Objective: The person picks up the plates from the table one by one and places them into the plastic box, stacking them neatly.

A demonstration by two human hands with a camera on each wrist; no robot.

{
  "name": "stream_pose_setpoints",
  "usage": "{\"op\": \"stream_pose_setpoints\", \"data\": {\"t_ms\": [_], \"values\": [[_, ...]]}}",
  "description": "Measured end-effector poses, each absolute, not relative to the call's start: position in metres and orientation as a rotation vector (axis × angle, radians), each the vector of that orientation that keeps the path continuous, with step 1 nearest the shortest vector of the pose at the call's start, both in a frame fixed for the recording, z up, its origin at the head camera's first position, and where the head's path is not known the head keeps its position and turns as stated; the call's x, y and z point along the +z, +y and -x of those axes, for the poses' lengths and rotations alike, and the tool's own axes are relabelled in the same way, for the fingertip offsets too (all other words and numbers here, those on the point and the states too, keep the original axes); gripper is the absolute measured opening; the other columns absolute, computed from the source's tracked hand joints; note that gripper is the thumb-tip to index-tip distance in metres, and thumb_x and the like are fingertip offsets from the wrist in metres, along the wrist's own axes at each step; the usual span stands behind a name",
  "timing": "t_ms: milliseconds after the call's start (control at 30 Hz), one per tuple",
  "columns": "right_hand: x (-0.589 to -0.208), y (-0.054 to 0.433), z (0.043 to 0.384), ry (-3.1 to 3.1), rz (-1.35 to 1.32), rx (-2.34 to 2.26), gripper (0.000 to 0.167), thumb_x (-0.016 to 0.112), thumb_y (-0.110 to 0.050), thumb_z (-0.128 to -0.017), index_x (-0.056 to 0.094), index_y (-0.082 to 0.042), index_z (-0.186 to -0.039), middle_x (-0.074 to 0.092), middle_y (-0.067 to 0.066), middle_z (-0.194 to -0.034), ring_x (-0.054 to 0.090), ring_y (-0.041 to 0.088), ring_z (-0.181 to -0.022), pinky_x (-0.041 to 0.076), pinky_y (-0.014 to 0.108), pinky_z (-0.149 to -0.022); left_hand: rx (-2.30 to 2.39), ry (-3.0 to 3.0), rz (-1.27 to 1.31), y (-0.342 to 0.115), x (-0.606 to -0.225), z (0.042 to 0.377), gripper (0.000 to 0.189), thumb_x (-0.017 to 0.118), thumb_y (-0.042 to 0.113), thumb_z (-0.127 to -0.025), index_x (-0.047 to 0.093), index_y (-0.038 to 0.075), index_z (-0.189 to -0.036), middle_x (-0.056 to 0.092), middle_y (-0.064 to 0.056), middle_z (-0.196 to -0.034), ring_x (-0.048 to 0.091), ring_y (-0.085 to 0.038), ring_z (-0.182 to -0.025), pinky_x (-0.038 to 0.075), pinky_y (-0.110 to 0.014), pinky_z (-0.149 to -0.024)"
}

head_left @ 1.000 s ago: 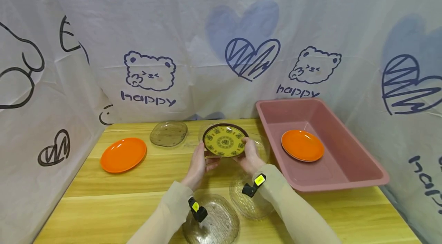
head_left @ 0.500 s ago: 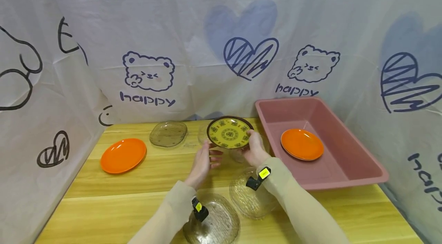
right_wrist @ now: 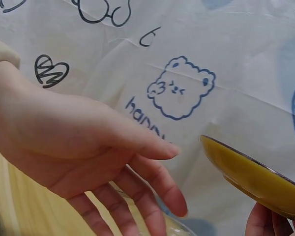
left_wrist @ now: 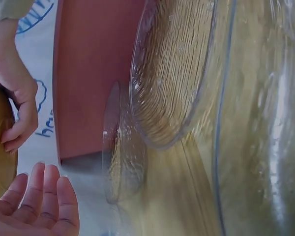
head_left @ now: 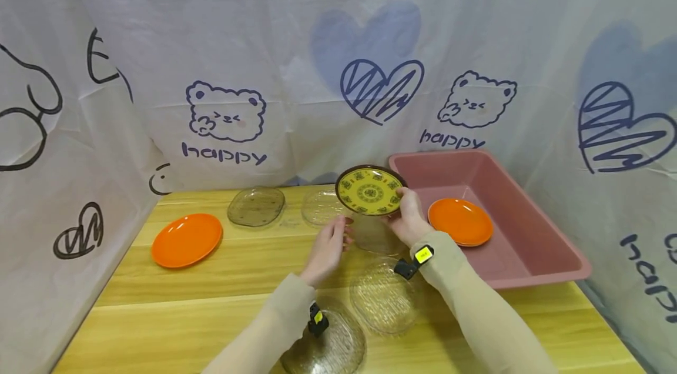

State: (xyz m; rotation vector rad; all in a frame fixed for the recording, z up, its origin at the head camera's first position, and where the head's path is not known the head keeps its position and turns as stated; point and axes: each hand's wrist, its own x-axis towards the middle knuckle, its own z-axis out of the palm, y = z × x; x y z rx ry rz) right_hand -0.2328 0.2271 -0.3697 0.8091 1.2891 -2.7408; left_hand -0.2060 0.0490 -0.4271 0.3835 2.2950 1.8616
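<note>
A yellow patterned plate (head_left: 370, 191) with a dark brown rim is held up off the table by my right hand (head_left: 411, 218). The thumb lies over its right edge, and the fingers (right_wrist: 268, 221) are under it in the right wrist view. My left hand (head_left: 327, 247) is apart from the plate, below and left of it, with fingers loosely extended and nothing in them. In the left wrist view the left palm (left_wrist: 39, 206) faces up. Inside the pink basin (head_left: 534, 256) at the right lies an orange plate (head_left: 460, 221).
Another orange plate (head_left: 187, 240) lies on the wooden table (head_left: 211, 309) at left. A brownish clear plate (head_left: 256, 207) and a clear plate (head_left: 317, 209) stand at the back. Two more glass plates, one ribbed (head_left: 383, 297) and one brownish (head_left: 330, 341), lie near the forearms.
The yellow plate has moved right and up, toward the basin, in my right hand. My left hand has let go of it and trails behind to the right.
</note>
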Motion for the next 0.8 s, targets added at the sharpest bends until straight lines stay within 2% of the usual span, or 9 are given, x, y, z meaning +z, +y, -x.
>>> {"op": "stream_pose_setpoints", "data": {"t_ms": [67, 233, 400, 600, 667, 800], "values": [[-0.367, 0.234, 0.233, 1.271, -0.824, -2.752, 0.015, 0.034, -0.021, -0.104, 0.046, -0.014, -0.111, 0.054, 0.001, -0.101, 0.057, 0.013, -0.091, 0.051, 0.026, -0.079, 1.808, 2.330, -0.440, 0.053, -0.425, 0.204, 0.044, 0.031, 0.030, -0.111, 0.059, 0.001, -0.130, 0.065, -0.020, -0.116, 0.065, -0.036, -0.103, 0.059, -0.036, -0.084], [-0.359, 0.250, 0.232, 1.202, -0.824, -2.787, 0.019, 0.032, -0.023, -0.105, 0.046, -0.015, -0.116, 0.053, 0.000, -0.106, 0.057, 0.012, -0.099, 0.053, 0.029, -0.083, 1.696, 2.419, -0.549, 0.067, -0.421, 0.201, 0.032, 0.045, 0.019, -0.105, 0.060, 0.004, -0.129, 0.067, -0.017, -0.119, 0.065, -0.028, -0.104, 0.057, -0.037, -0.088], [-0.355, 0.267, 0.232, 1.158, -0.798, -2.812, 0.022, 0.030, -0.024, -0.106, 0.046, -0.016, -0.119, 0.054, 0.000, -0.108, 0.055, 0.011, -0.102, 0.052, 0.028, -0.083, 1.614, 2.503, -0.692, 0.083, -0.416, 0.197, 0.033, 0.049, 0.009, -0.098, 0.059, 0.001, -0.129, 0.067, -0.016, -0.121, 0.065, -0.028, -0.109, 0.056, -0.043, -0.097], [-0.355, 0.291, 0.232, 1.046, -0.853, -2.859, 0.016, 0.034, -0.023, -0.106, 0.047, -0.014, -0.112, 0.054, 0.001, -0.106, 0.055, 0.013, -0.099, 0.051, 0.030, -0.082, 1.426, 2.626, -0.852, 0.097, -0.414, 0.191, 0.038, 0.051, 0.009, -0.098, 0.057, 0.003, -0.134, 0.065, -0.012, -0.129, 0.062, -0.025, -0.117, 0.053, -0.042, -0.105], [-0.356, 0.297, 0.232, 1.011, -0.874, -2.871, 0.016, 0.035, -0.023, -0.106, 0.046, -0.014, -0.113, 0.053, 0.001, -0.107, 0.054, 0.013, -0.100, 0.050, 0.032, -0.086, 1.356, 2.676, -0.910, 0.102, -0.416, 0.189, 0.037, 0.052, 0.010, -0.098, 0.057, 0.004, -0.134, 0.064, -0.011, -0.131, 0.061, -0.025, -0.120, 0.052, -0.041, -0.107], [-0.360, 0.310, 0.231, 1.037, -0.879, -2.867, 0.020, 0.030, -0.025, -0.107, 0.043, -0.018, -0.120, 0.050, -0.002, -0.116, 0.052, 0.011, -0.109, 0.045, 0.034, -0.109, 1.238, 2.761, -1.014, 0.111, -0.418, 0.185, 0.035, 0.053, 0.010, -0.099, 0.059, 0.007, -0.134, 0.065, -0.008, -0.129, 0.063, -0.024, -0.119, 0.053, -0.037, -0.106]]}}
